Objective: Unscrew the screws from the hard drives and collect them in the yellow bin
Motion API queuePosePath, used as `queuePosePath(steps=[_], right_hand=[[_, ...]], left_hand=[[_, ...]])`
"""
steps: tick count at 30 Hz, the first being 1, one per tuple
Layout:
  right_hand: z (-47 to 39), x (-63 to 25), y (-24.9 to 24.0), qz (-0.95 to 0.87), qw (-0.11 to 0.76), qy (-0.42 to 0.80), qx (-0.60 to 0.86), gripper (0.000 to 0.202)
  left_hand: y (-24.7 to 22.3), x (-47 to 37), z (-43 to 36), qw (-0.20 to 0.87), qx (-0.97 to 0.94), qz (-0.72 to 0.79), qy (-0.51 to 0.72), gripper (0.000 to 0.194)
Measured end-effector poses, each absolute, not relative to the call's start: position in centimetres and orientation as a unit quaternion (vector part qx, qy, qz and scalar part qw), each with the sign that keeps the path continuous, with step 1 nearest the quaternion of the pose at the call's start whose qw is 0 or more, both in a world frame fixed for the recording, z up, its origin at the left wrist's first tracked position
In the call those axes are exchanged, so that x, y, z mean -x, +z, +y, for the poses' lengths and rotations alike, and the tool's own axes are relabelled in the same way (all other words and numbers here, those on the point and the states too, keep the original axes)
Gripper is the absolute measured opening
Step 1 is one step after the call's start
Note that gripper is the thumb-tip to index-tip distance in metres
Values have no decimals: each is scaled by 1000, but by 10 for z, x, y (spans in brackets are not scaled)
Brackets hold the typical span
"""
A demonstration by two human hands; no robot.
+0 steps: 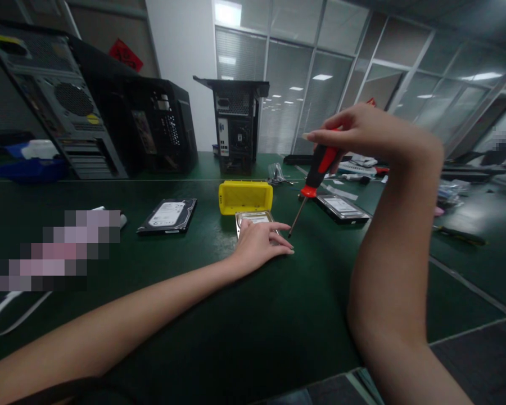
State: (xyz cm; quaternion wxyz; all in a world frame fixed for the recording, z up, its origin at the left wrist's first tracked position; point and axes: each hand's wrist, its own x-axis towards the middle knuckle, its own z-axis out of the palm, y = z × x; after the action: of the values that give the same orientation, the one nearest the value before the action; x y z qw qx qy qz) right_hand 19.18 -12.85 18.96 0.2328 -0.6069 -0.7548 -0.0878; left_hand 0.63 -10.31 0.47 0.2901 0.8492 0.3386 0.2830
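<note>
My right hand (341, 132) is wrapped round the red and black handle of a screwdriver (320, 169), whose shaft points down and left. The screwdriver's tip is just right of my left hand's fingertips. My left hand (261, 244) rests over a silver hard drive (255, 216), its fingers apart and stretched to the right; it covers much of the drive. Directly behind that drive stands a yellow bin (245, 198). A black hard drive with a white label (168, 216) lies to the left, and another drive (342, 207) lies to the right.
Black computer cases (236, 126) stand at the back and a large one (73, 101) at the back left. A blue tray (31, 169) is at far left. A small plastic bag (277, 173) lies behind the bin. Cables and parts lie at right on the green table (253, 326).
</note>
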Motion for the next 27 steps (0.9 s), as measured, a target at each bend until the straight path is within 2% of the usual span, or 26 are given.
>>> queuePosePath(steps=[3,9,17,27], right_hand=[[-128,-192,190,-757,228,-88,606,49],[-128,-193,189,-761,230,-84,600,49],[-127,-194,188,-757,237,-92,602,52],[-129,-193,188,-761,228,-88,601,49]], left_hand=[[7,-8,-103,282,-852,352,268,57],[6,-7,-103,262,-857,354,267,59],[-1,-5,-105,236,-863,341,287,58],[0,1,-102,267,-870,320,264,54]])
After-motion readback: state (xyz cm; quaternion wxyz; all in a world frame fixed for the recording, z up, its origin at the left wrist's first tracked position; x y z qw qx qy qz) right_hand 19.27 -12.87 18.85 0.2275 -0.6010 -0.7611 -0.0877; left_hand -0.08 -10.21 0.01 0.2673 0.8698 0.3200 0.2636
